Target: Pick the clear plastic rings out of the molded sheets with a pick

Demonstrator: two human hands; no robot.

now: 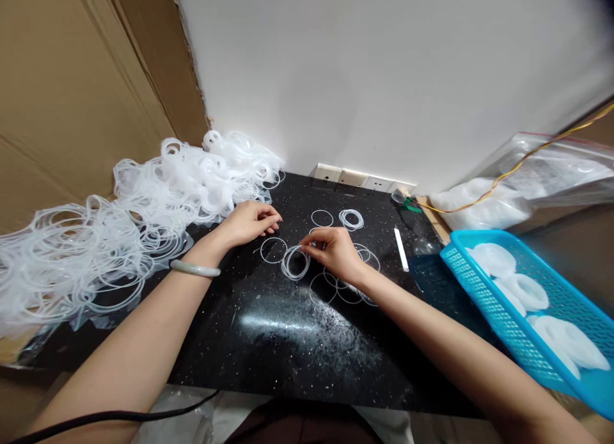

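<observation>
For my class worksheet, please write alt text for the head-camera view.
A person's right hand pinches a bundle of thin translucent rings at a black speckled worktop, the left hand nearby. A heap of similar rings lies left; a blue basket of white coils sits right.

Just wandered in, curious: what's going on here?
A person's right hand pinches a bundle of clear rings at a black tabletop. The left hand is nearby; whether it holds anything is unclear. Loose rings lie around, with a tangled heap at left and a blue basket of white pieces at right.
</observation>
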